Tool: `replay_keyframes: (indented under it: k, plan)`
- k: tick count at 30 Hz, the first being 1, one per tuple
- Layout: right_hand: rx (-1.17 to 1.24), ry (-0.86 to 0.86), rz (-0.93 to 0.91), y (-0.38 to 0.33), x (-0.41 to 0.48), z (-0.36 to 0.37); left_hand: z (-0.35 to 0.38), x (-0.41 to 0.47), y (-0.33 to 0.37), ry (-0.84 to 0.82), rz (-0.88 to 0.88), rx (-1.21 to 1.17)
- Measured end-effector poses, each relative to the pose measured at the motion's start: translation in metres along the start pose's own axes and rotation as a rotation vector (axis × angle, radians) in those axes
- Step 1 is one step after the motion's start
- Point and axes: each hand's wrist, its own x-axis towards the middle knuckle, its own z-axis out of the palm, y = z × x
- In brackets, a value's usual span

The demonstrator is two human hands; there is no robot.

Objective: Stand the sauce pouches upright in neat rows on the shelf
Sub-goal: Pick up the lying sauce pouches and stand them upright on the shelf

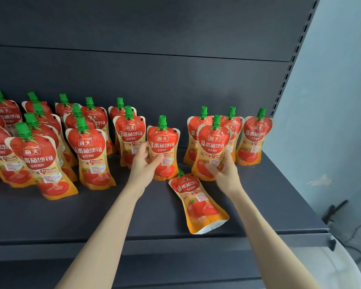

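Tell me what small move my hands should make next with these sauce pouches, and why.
Probably let go of the two upright pouches and pick up the fallen pouch. The left hand grips the middle pouch and the right hand grips the pouch beside it; both look upright. The one lying flat near the shelf front is the only one down.

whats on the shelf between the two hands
In the head view, a fallen pouch lies flat between the left hand and right hand, slightly nearer the camera; the rest is bare shelf.
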Motion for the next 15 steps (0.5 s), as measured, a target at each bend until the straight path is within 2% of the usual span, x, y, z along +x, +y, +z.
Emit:
replay_keyframes:
  k: [11, 15]
  plan:
    - [-0.014, 0.031, 0.063, -0.001, 0.000, 0.002, 0.003, -0.002, -0.004, 0.012, -0.005, -0.002]
    - [-0.140, 0.216, 0.126, -0.006, -0.018, -0.003, 0.001, -0.014, -0.014, -0.032, -0.013, 0.027]
